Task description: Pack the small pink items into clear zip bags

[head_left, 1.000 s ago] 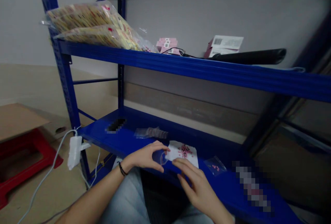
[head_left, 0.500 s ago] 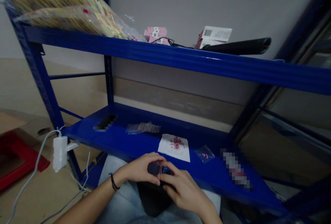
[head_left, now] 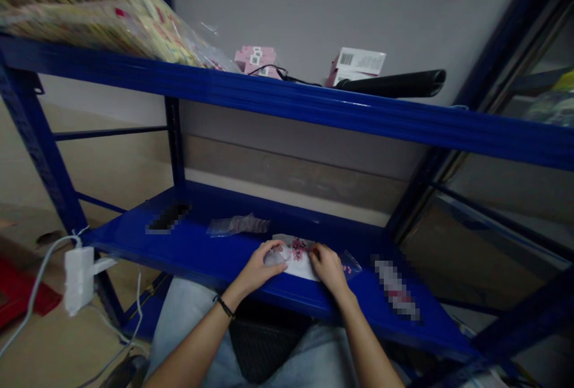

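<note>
My left hand (head_left: 261, 265) is over the left part of a white paper sheet (head_left: 302, 269), with its thumb and fingers closed on a small clear plastic bag (head_left: 274, 256). Small pink and dark beads (head_left: 298, 249) lie in a loose pile on the sheet. At the pile's right side is my right hand (head_left: 329, 265), its fingers bent down and held together at the paper. Whatever may be between those fingertips is hidden. Partly behind this hand, a small clear zip bag (head_left: 352, 265) holds several pink pieces.
The sheet rests on a blue metal shelf (head_left: 215, 259). Farther left are a clear bag of flat pieces (head_left: 242, 225) and a blurred dark item (head_left: 169, 219). A blurred pale packet (head_left: 397, 289) lies right. The upper shelf beam (head_left: 287, 101) crosses above. A white power strip (head_left: 79, 279) hangs left.
Both hands have moved forward from above the lap to the paper sheet. They have separated: the left keeps the plastic bag, the right has come to the beads. The view has shifted slightly.
</note>
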A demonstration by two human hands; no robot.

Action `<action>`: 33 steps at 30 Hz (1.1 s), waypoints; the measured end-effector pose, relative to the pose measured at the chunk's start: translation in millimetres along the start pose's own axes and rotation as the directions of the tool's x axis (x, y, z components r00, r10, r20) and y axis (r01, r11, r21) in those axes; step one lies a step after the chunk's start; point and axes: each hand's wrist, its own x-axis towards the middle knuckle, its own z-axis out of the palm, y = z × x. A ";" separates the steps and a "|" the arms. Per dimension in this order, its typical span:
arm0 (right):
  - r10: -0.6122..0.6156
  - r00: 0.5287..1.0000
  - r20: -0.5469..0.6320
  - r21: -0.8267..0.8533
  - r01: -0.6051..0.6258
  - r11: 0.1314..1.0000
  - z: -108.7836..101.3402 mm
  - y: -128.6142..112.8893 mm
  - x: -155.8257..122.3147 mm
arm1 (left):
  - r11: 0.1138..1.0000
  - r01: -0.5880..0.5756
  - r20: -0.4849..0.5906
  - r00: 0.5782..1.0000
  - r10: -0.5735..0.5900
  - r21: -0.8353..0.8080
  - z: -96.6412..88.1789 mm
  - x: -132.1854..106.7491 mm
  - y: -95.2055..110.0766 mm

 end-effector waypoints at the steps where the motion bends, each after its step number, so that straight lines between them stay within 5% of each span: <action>1: 0.001 1.000 0.004 -0.015 -0.001 1.000 4.2 -0.5 0.1 | 1.000 0.004 -0.031 1.000 -0.004 -0.007 3.8 2.1 -3.5; 9: 0.004 1.000 0.012 -0.071 -0.003 0.997 5.7 6.0 6.5 | 0.993 0.001 -0.070 0.998 -0.009 -0.115 11.6 8.4 -5.4; 15: -0.143 0.970 0.196 -0.057 0.157 0.986 -2.1 8.4 23.6 | 0.970 0.001 0.007 1.000 0.001 -0.243 7.3 10.7 -7.7; 20: -0.154 0.974 0.169 -0.019 0.160 0.987 -13.3 6.4 28.7 | 0.961 0.007 0.006 1.000 -0.006 -0.276 6.3 8.1 -11.9; 26: -0.227 0.973 0.037 0.421 0.191 0.887 -46.8 -46.2 24.5 | 0.976 -0.010 -0.050 0.999 0.000 -0.216 8.7 6.7 -7.2; 30: -0.337 0.939 0.074 0.349 0.292 0.890 -53.5 -83.1 22.3 | 0.977 -0.026 -0.031 0.999 0.020 -0.214 8.9 6.4 -2.5; 33: -0.248 0.969 -0.006 0.268 0.240 0.933 -48.9 -73.4 28.5 | 0.978 -0.015 -0.038 0.999 0.008 -0.208 7.3 5.3 -3.0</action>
